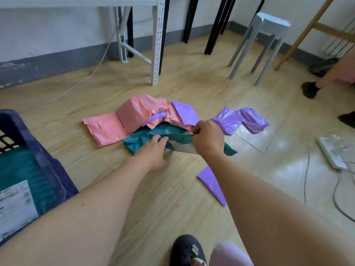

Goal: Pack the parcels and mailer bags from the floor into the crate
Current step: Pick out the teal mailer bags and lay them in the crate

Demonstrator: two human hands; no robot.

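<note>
While both hands are on it, the teal mailer bag [178, 139] stands raised on edge just above the floor [172, 198], at the near side of the parcel heap. Part of a white label shows on its lower face.

Right hand [208, 140]: fingers curled, pinching the bag's upper right edge. Left hand [153, 150]: fingers curled over the bag's left end, thumb hidden. A second teal mailer bag [134, 143] lies flat beneath on the floor, spreading out past both hands.

Behind and touching it are pink mailer bags [113, 125], several overlapping, one bulging. A purple mailer bag [185, 114] leans on the pink ones at the heap's right. Two puffy purple mailer bags [226, 121] lie side by side to the right, apart from the heap. A flat purple mailer bag [210, 181] lies nearer the camera, partly hidden by the right forearm.

Crate [50, 166]: dark blue plastic, far left, well apart from the heap. Inside it is a teal parcel [21, 169] with a white shipping label [15, 206]; the print is blurred and unreadable.

Surroundings:
- White perforated rack upright [158, 45] behind the heap.
- Grey plastic stool [269, 33] to the right rear.
- Black table legs [215, 29] between rack and stool.
- White power strip [330, 152] with cables at the right edge.
- Another person's black shoe [310, 90] at far right.
- Wearer's dark clog [187, 250] at the bottom edge.
</note>
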